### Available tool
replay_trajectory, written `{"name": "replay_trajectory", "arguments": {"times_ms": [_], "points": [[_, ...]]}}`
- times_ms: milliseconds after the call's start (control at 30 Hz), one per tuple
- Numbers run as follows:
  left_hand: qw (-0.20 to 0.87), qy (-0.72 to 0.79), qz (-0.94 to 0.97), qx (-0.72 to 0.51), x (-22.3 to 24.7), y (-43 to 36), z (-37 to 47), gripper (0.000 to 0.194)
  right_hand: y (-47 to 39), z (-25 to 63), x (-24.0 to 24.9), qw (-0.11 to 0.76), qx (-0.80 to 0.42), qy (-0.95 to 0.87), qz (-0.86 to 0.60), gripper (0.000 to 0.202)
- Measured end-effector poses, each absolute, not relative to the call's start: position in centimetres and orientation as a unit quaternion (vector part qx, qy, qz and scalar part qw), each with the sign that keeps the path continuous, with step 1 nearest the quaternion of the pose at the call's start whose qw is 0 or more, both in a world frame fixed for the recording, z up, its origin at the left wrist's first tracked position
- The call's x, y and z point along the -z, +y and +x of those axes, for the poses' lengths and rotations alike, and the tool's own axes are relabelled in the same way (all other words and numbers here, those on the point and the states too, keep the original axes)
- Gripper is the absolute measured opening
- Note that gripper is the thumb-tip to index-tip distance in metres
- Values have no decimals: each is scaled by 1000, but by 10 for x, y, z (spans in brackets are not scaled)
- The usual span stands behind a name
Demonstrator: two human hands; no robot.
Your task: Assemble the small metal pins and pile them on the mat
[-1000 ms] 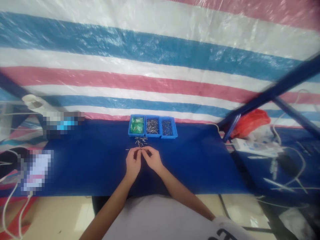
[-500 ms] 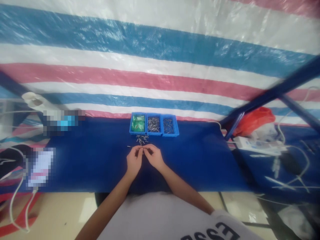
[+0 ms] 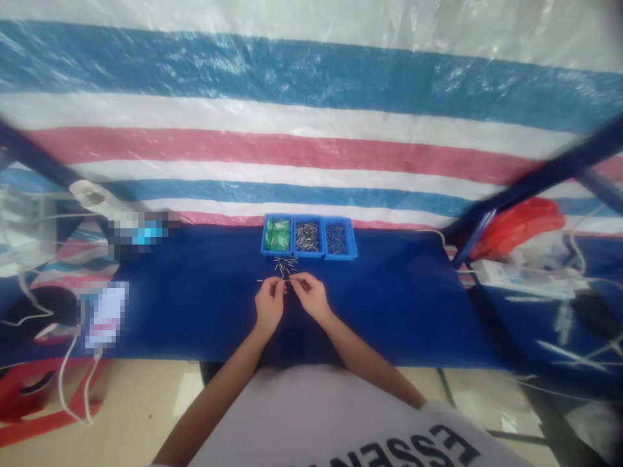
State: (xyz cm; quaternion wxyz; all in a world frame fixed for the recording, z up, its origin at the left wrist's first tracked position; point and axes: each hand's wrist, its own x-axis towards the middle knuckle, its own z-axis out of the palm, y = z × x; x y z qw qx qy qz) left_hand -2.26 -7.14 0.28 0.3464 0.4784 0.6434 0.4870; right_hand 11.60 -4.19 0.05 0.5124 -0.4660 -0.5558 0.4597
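Observation:
Over the blue table, my left hand (image 3: pixel 269 303) is closed in a pinch; whatever lies between its fingertips is too small to make out. Close beside it on the right, my right hand (image 3: pixel 311 298) pinches a thin, pale metal pin (image 3: pixel 288 280) that points towards the left fingertips. Whether the pin touches the left fingers, I cannot tell. A loose pile of small metal pins (image 3: pixel 286 265) lies just beyond both hands. One more pin (image 3: pixel 259 281) rests apart, to the left of the left fingertips.
Three joined blue bins stand behind the pile: one with green packets (image 3: pixel 278 235), one full of metal pins (image 3: pixel 307 237), one with sparser dark thin pieces (image 3: pixel 335 240). A power strip (image 3: pixel 525 277) and red bag (image 3: pixel 525 224) lie right. Striped sheeting (image 3: pixel 311 149) hangs behind.
My fingertips have moved slightly apart from near contact, and the thin pin now shows between them. The whole view has shifted a little, so the table appears further right.

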Motion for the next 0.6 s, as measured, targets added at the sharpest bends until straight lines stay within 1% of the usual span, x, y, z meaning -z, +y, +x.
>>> {"name": "replay_trajectory", "arguments": {"times_ms": [133,333,467,600], "points": [[354,648,471,-482,-4,-71,-24,32,-42,116,-1,510,-462,-559,-463,18],[411,603,465,-502,-3,-68,-26,30,-42,118,-3,510,-459,-551,-476,19],[413,602,481,-485,-2,-66,-31,29,-42,118,-3,514,-464,-553,-463,18],[421,605,485,-471,-4,-65,-34,33,-43,117,-1,508,-467,-558,-461,18]]}}
